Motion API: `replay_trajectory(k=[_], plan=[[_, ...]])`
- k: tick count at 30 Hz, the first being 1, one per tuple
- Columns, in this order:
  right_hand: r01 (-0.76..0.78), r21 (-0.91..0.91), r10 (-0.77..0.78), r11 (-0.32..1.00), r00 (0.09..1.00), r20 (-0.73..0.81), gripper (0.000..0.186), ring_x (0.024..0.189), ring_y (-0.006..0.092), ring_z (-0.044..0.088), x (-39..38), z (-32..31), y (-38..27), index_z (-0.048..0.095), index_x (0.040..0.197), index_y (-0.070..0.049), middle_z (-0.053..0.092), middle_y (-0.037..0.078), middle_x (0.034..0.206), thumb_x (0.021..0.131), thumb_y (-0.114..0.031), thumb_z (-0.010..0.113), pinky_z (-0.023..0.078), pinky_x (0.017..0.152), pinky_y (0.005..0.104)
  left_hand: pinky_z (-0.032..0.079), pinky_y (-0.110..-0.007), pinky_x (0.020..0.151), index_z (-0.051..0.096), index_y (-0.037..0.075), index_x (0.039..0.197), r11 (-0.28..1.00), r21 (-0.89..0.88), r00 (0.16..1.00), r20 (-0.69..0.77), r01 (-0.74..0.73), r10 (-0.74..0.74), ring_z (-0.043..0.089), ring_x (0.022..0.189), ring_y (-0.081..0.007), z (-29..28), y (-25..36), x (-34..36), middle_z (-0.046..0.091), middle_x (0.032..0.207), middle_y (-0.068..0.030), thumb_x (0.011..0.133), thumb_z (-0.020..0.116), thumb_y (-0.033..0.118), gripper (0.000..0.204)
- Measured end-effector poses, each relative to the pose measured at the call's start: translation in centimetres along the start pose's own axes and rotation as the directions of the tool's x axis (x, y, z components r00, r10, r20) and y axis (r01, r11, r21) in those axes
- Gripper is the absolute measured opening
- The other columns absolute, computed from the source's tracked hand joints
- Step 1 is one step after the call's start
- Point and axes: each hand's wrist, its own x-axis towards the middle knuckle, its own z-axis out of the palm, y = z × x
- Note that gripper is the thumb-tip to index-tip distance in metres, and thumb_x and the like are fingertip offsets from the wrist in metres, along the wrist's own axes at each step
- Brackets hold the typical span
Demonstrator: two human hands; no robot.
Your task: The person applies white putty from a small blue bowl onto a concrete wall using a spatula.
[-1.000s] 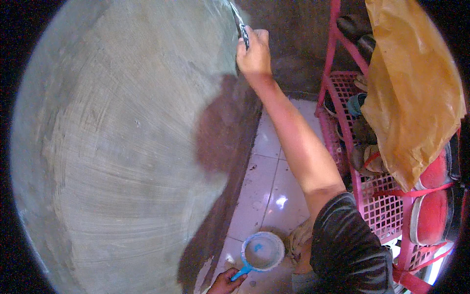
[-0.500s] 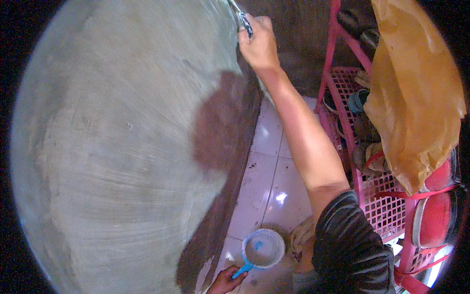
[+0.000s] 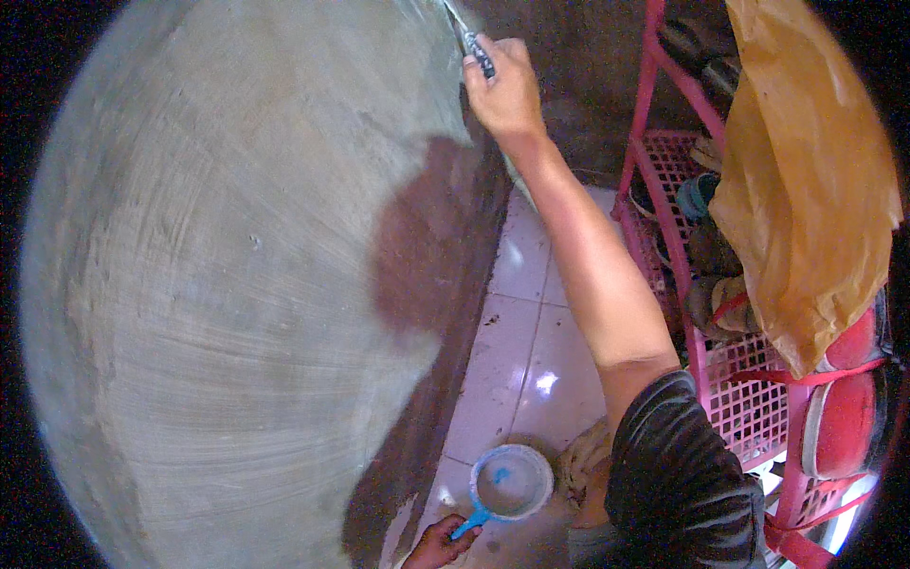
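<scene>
Near the top edge, my right hand is closed around a slim tool with a dark, patterned handle. Its pale end lies against the wall and runs out of view, so its kind cannot be told. The wall is grey-green with streaky pale marks fanning across it. At the bottom, my left hand grips the blue handle of a dipper. This round dipper has a whitish rim and holds a pale, milky liquid with a small blue patch in it.
A dark brown band borders the wall above pale floor tiles. On the right stands a pink rack with shoes on its shelves. Brown paper hangs over it, beside red shoes close to my right arm.
My right hand and its tool have shifted very slightly right and down in view. The dipper in my left hand has hardly moved, and both grips are unchanged.
</scene>
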Motion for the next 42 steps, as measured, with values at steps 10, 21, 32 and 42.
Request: replay_trajectory(k=[10,21,32,42], plan=[[0.001,0.003,-0.001,1.0,0.995,-0.098,0.028,0.087,0.0321,0.061,-1.3,-1.3,1.0,0.066,0.105,0.006,0.061,0.018,0.093,0.082,-0.011,0.066,0.049,0.079,0.0379,0.047,-0.029,0.07,0.063,0.002,0.105,0.997,0.034,0.996,-0.033,-0.076,0.077,0.054,0.081,-0.0115,-0.1,1.9,-0.5,0.061,0.089,-0.0053,0.085,0.067,0.008,0.021],[0.013,0.034,-0.011,0.999,0.997,-0.072,0.032,0.084,0.0359,0.061,-3.2,-1.7,2.5,0.065,0.106,0.003,0.06,0.019,0.094,0.081,-0.017,0.065,0.051,0.078,0.0421,0.04,-0.028,0.055,0.063,0.003,0.1,0.984,0.142,0.984,-0.124,-0.108,0.126,0.046,0.067,-0.008,0.6,1.7,-0.5,0.056,0.08,-0.0016,0.087,0.069,0.011,0.016],[-0.089,0.013,0.088,0.996,0.996,0.034,0.028,0.088,0.0319,0.06,-5.4,-0.9,2.3,0.066,0.104,0.005,0.062,0.017,0.093,0.082,-0.012,0.067,0.048,0.081,0.0382,0.043,-0.029,0.06,0.064,0.005,0.098,0.98,0.139,0.976,-0.144,-0.143,0.163,0.05,0.071,-0.0104,0.6,1.8,-0.5,0.058,0.08,-0.005,0.086,0.069,0.012,0.015],[-0.113,-0.021,0.112,0.993,0.993,-0.034,0.028,0.086,0.0325,0.062,-4.9,-0.8,3.2,0.068,0.103,0.002,0.063,0.017,0.093,0.081,-0.015,0.066,0.049,0.079,0.0379,0.042,-0.031,0.057,0.063,0.006,0.096,0.995,0.088,0.988,-0.141,-0.056,0.068,0.047,0.065,-0.0112,0.2,4.3,-1.5,0.057,0.075,-0.0058,0.086,0.071,0.021,0.02]])
